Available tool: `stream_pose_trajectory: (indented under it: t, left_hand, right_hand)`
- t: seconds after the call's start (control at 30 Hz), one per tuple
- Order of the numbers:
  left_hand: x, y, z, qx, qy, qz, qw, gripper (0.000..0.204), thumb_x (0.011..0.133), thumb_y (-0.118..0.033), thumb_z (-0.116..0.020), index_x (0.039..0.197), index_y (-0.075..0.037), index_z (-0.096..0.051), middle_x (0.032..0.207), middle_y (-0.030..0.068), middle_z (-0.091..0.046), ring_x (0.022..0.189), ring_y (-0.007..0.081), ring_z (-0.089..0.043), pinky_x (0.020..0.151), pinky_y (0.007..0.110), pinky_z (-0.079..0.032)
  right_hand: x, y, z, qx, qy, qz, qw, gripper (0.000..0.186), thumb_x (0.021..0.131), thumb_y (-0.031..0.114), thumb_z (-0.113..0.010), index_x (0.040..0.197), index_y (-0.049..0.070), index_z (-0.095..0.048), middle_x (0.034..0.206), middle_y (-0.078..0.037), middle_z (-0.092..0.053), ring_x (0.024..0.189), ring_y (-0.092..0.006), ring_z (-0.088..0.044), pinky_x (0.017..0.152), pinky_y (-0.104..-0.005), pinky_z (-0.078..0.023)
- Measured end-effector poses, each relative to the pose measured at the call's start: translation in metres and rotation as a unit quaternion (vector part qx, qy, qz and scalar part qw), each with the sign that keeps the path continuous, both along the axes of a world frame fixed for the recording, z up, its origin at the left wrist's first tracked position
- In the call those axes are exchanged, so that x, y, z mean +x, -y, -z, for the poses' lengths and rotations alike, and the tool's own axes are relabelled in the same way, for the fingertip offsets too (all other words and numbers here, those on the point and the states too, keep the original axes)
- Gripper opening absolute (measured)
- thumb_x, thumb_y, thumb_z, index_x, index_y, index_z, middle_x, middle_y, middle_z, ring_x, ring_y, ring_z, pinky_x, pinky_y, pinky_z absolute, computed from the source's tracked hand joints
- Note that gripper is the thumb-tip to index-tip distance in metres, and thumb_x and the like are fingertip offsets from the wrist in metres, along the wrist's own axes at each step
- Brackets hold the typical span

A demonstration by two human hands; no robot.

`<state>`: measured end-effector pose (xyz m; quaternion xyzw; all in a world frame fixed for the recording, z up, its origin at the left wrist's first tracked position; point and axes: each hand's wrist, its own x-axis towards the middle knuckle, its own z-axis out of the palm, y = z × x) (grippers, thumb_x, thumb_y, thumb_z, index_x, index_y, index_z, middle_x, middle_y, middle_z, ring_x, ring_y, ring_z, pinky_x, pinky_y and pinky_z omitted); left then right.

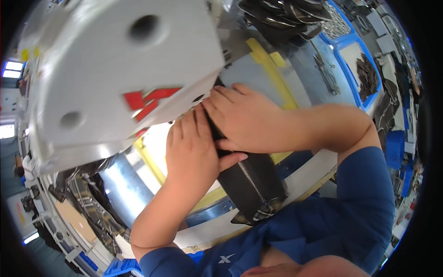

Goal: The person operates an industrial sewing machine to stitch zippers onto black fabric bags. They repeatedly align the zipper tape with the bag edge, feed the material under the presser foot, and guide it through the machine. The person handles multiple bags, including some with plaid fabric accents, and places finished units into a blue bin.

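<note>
A black fabric piece (267, 173) with a metal zipper (249, 175) runs from under the white sewing machine head (97, 60) toward my body. Its near end shows a bit of plaid lining (266, 210). My left hand (191, 150) lies on the left side of the fabric, fingers stretched toward the machine and thumb across the zipper. On the right side, my right hand (251, 120) rests with its fingers extended beside the machine head and its thumb near the zipper. The machine head hides the needle area and some fingertips.
Dark folded fabric pieces (286, 18) are heaped at the far right. Metal scissors (326, 71) lie on the table beside a blue tray (345, 51) with small metal parts and brown pieces. Plaid fabric (90, 194) hangs at the left. Yellow tape (272, 69) marks the tabletop.
</note>
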<state>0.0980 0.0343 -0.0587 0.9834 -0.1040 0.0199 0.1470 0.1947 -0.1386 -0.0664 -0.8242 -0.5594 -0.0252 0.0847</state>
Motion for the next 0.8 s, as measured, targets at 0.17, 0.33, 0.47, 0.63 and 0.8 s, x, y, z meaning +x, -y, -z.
stream_pose_trajectory:
  t: [0.17, 0.33, 0.47, 0.63, 0.8]
  left_hand:
    - [-0.006, -0.003, -0.001, 0.011, -0.003, -0.02, 1.0, 0.125, 0.066, -0.064, -0.089, 0.148, 0.016, -0.04, 0.145, 0.0365, -0.049, 0.136, 0.0491, -0.05, 0.114, 0.05, -0.043]
    - [-0.033, -0.028, -0.046, 0.044, -0.009, -0.114, 0.992, 0.075, 0.079, -0.04, -0.089, 0.131, 0.007, -0.063, 0.123, 0.0253, -0.07, 0.108, 0.0412, -0.069, 0.097, 0.046, -0.054]
    - [-0.059, -0.108, -0.091, 0.158, 0.201, -0.249, 0.934, 0.03, 0.081, -0.006, -0.078, 0.111, -0.004, -0.074, 0.107, 0.0144, -0.074, 0.1, 0.0345, -0.069, 0.091, 0.047, -0.054]
    - [-0.098, -0.193, -0.114, 0.263, 0.143, -0.385, 0.873, 0.038, 0.086, -0.008, -0.074, 0.124, -0.003, -0.069, 0.131, 0.0162, -0.067, 0.124, 0.0395, -0.061, 0.105, 0.049, -0.048]
    - [-0.107, -0.193, -0.108, 0.252, 0.195, -0.399, 0.86, 0.026, 0.093, -0.015, -0.072, 0.116, -0.004, -0.07, 0.118, 0.0151, -0.07, 0.116, 0.0374, -0.063, 0.099, 0.049, -0.048]
  right_hand:
    - [-0.003, -0.001, 0.002, 0.014, -0.024, 0.02, 0.999, 0.085, 0.089, 0.051, -0.073, 0.142, -0.012, -0.053, 0.149, -0.031, -0.052, 0.138, -0.0408, -0.053, 0.115, -0.0467, -0.041]
    - [-0.004, -0.003, -0.001, -0.012, -0.024, 0.024, 0.999, 0.086, 0.093, 0.054, -0.07, 0.142, -0.014, -0.051, 0.147, -0.032, -0.053, 0.137, -0.0406, -0.053, 0.114, -0.0462, -0.041]
    - [-0.004, -0.004, 0.001, -0.014, 0.001, 0.012, 1.0, 0.088, 0.094, 0.057, -0.07, 0.142, -0.014, -0.051, 0.146, -0.032, -0.054, 0.135, -0.0399, -0.055, 0.113, -0.0454, -0.042]
    - [-0.003, 0.001, 0.002, 0.002, 0.01, 0.011, 1.0, 0.088, 0.093, 0.058, -0.07, 0.142, -0.014, -0.051, 0.144, -0.031, -0.055, 0.133, -0.039, -0.056, 0.111, -0.0445, -0.044]
    - [-0.002, 0.001, 0.004, 0.006, 0.012, 0.012, 1.0, 0.088, 0.093, 0.058, -0.07, 0.142, -0.013, -0.053, 0.141, -0.03, -0.058, 0.132, -0.0384, -0.057, 0.11, -0.0443, -0.045]
